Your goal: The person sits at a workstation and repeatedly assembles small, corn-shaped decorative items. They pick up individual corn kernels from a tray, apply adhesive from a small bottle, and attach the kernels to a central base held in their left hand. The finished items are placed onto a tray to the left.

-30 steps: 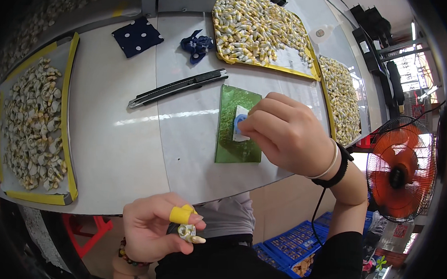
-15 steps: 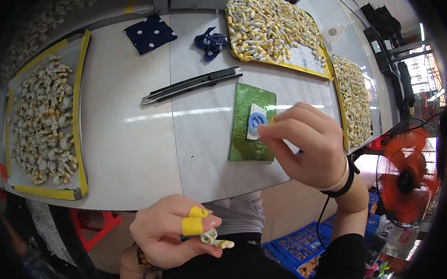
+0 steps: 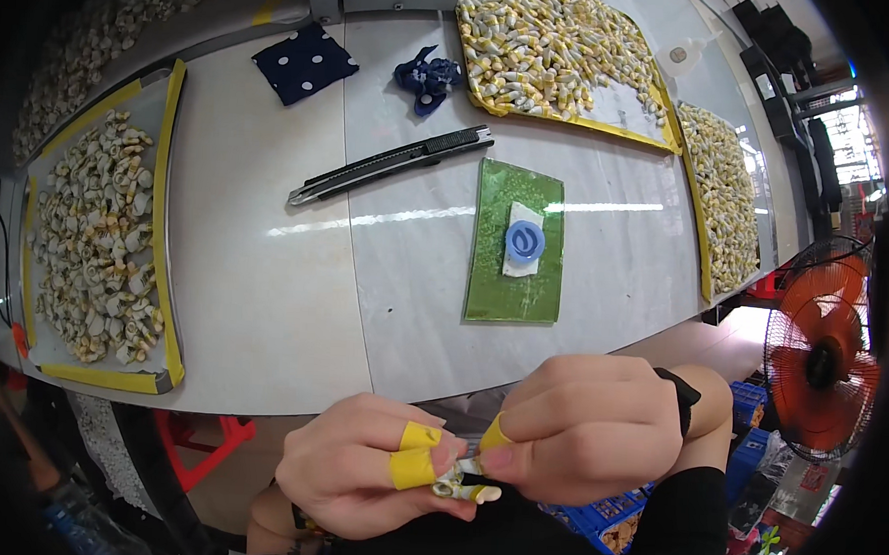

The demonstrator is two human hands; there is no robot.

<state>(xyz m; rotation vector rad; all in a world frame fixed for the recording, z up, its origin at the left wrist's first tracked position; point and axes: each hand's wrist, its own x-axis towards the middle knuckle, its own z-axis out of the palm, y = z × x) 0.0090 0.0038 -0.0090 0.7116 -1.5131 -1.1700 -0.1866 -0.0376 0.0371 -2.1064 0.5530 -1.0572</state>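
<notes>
My left hand [image 3: 362,467], with yellow tape around its fingers, is closed in a pinch on a small hollow white piece with a pale yellow tip [image 3: 490,495]. Meeting it from the right, my right hand [image 3: 596,433] has thumb and taped forefinger pinched on a small pale piece [image 3: 470,466] that touches or nearly touches the first; the fingers hide most of it. Beyond the hands, a green mat [image 3: 489,289] bears a white pad [image 3: 516,269] with a shallow blue disc [image 3: 525,242] on top.
A black utility knife [image 3: 390,164] lies left of the mat. Behind it are a dotted navy cloth [image 3: 305,65] and a crumpled blue cloth [image 3: 428,80]. Yellow-edged trays of small white-yellow pieces stand left [image 3: 172,236], at the back [image 3: 580,133] and right [image 3: 693,214]. An orange fan [image 3: 820,363] stands far right.
My right hand has moved from beside the blue disc down and left to my left hand. The two hands' fingertips now meet over the piece in my left hand.
</notes>
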